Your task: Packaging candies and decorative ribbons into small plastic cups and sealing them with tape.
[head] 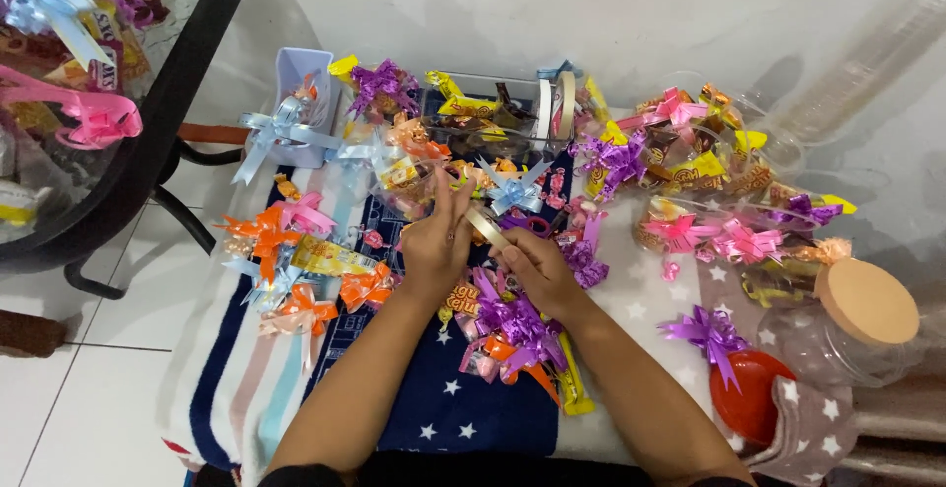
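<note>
Frame centre: left hand (436, 241) and right hand (532, 262) both grip one tape strip (487, 228); two jars (847, 334) lower right; three orange bows (305, 308) left.

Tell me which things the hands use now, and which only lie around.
In use: left hand, right hand, tape roll.
Lying about: purple bow, red lid, cork-lidded jar, orange bows, blanket.

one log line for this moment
left hand: pinching clear wrapper | right hand: holding roll of clear tape | below: purple ribbon bow | surface: star-patterned navy cloth
</note>
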